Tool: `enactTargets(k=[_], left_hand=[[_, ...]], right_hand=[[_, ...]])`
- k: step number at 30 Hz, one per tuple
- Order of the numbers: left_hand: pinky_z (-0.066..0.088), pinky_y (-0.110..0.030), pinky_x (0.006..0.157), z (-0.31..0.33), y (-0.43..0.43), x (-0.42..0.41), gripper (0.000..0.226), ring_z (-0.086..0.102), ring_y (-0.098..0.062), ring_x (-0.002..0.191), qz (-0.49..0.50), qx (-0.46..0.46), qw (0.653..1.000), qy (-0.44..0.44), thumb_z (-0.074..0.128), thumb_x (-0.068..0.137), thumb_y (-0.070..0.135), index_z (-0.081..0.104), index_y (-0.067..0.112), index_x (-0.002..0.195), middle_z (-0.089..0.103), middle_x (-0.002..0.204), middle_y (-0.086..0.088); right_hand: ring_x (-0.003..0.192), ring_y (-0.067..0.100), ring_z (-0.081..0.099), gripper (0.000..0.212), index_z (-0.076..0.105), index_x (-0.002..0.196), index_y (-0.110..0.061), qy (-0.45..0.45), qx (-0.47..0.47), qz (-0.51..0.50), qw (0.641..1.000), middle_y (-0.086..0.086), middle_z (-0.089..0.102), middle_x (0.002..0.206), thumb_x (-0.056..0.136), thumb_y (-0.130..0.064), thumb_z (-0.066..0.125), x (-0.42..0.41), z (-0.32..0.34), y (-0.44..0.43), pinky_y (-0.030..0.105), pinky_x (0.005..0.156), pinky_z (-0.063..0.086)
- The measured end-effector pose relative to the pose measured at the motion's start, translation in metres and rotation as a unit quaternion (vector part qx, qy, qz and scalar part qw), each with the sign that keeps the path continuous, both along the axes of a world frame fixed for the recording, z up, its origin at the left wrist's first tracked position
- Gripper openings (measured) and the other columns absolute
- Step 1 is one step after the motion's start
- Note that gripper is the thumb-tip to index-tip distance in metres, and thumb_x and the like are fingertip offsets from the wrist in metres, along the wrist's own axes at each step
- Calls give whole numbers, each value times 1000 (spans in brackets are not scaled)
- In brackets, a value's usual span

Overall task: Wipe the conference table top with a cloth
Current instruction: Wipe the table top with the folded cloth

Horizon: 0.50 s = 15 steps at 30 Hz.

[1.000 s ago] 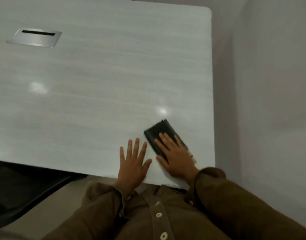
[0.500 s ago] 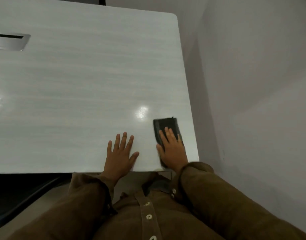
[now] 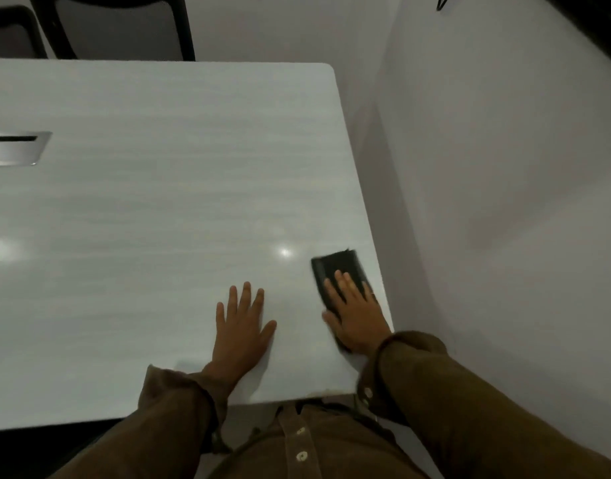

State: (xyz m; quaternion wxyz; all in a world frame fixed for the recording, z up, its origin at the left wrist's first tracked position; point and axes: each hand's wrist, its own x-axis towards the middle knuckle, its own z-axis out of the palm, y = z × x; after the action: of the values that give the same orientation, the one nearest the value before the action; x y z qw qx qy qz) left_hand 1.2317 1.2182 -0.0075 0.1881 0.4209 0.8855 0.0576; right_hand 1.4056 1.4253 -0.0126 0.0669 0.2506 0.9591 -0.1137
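Two hands flat on the table (image 3: 152, 209), both palm-down near its front right corner. Right hand (image 3: 356, 314) spread over a dark cloth (image 3: 335, 266), fingers (image 3: 342, 280) nearly straight and a little apart, pressing rather than gripping; nothing pinched or curled around. Cloth folded into a narrow oblong, lying on the tabletop just beside the right edge, its far end poking out past the fingertips, its near end hidden under the palm. Left hand (image 3: 242, 328) open and empty, fingers fanned, planted on bare surface just to the left, apart from the cloth, apparently bracing the body. Brown sleeves on both arms; shirt front pressed close to the table's front edge.

Probably mid-wipe on the corner strip, judging by the flat pressing palm. Hard to judge how much has been cleaned: no visible streaks or wet marks, only ceiling-light glints on the sheen. Most of the surface stretches away to the left and far side, including the area around a metal cable hatch (image 3: 15, 148) at the left edge of view. Chairs (image 3: 117, 25) beyond the far edge, a wall close on the right.

Next move likely calls for steady downward pressure, keeping the cloth from sliding off the right edge, then sweeping leftward or forward in overlapping passes. Reaching the far side probably needs a lean or a step along the table.
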Motion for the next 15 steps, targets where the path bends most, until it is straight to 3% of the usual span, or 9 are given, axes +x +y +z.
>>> enactTargets(k=[2, 4, 6, 8, 10, 11, 13, 14, 15], left_hand=[[11, -58, 119, -6, 10, -25, 92, 1, -35, 151, 22, -2, 1000, 11, 5, 84, 73, 17, 17, 157, 7, 165, -10], [0, -56, 118, -8, 13, -46, 99, -13, -33, 150, 31, -26, 999, 15, -3, 78, 80, -1, 20, 157, -11, 164, -6], [-13, -54, 116, -13, 18, -61, 100, -31, -30, 144, 39, -42, 998, 7, -5, 74, 84, -20, 23, 152, -30, 158, -3], [-22, -52, 112, -13, 22, -63, 100, -37, -30, 141, 33, -38, 999, 3, 0, 76, 86, -24, 23, 150, -35, 156, -3], [-28, -48, 110, -13, 28, -66, 103, -25, -36, 146, 34, -35, 999, 21, 10, 80, 86, -11, 18, 155, -21, 162, -10], [-21, -49, 113, -12, 34, -73, 104, -6, -42, 149, 28, -33, 999, 32, 16, 83, 85, 7, 12, 157, -2, 164, -17], [20, -51, 109, -7, 56, -99, 89, 43, -45, 127, 12, 21, 998, 64, 23, 89, 77, 52, 3, 128, 46, 132, -22], [33, -49, 101, -7, 69, -118, 80, 51, -43, 115, 25, 55, 995, 79, 24, 92, 72, 58, 3, 113, 53, 120, -20], [36, -49, 100, -6, 83, -140, 76, 51, -43, 118, 47, 66, 994, 76, 26, 93, 69, 59, 3, 112, 55, 123, -21]], right_hand=[[154, 22, 12, 65, 21, 158, -24, 11, 7, 111, 994, 3, 13, 165, 102, -56, 29, 22, -3, 15, 49, 123, 12], [153, 20, 13, 65, 22, 158, -25, 18, 19, 154, 988, 3, 17, 166, 102, -55, 33, 35, -4, 36, 48, 123, 12], [153, 22, 18, 64, 24, 157, -25, 21, 23, 101, 994, 4, 19, 165, 101, -54, 35, 11, -4, 66, 51, 122, 15], [151, 24, 21, 66, 26, 157, -25, 41, 28, 6, 999, 5, 22, 164, 99, -55, 32, -34, -8, 89, 51, 121, 14], [151, 25, 20, 69, 26, 157, -22, 36, 31, -49, 998, 7, 22, 164, 98, -58, 24, -87, -11, 102, 53, 122, 13], [152, 26, 20, 70, 26, 157, -21, 30, 27, -55, 998, 9, 22, 164, 98, -59, 21, -110, -13, 105, 55, 122, 14], [152, 27, 16, 71, 22, 158, -19, 11, 36, -32, 999, 10, 19, 164, 99, -59, 20, -129, -13, 100, 57, 121, 13], [153, 27, 13, 71, 19, 159, -20, 4, 43, 0, 999, 10, 16, 165, 100, -59, 21, -127, -13, 98, 58, 121, 13], [154, 27, 11, 70, 18, 159, -20, 5, 45, 44, 998, 10, 15, 165, 101, -59, 23, -117, -12, 100, 58, 121, 14]])
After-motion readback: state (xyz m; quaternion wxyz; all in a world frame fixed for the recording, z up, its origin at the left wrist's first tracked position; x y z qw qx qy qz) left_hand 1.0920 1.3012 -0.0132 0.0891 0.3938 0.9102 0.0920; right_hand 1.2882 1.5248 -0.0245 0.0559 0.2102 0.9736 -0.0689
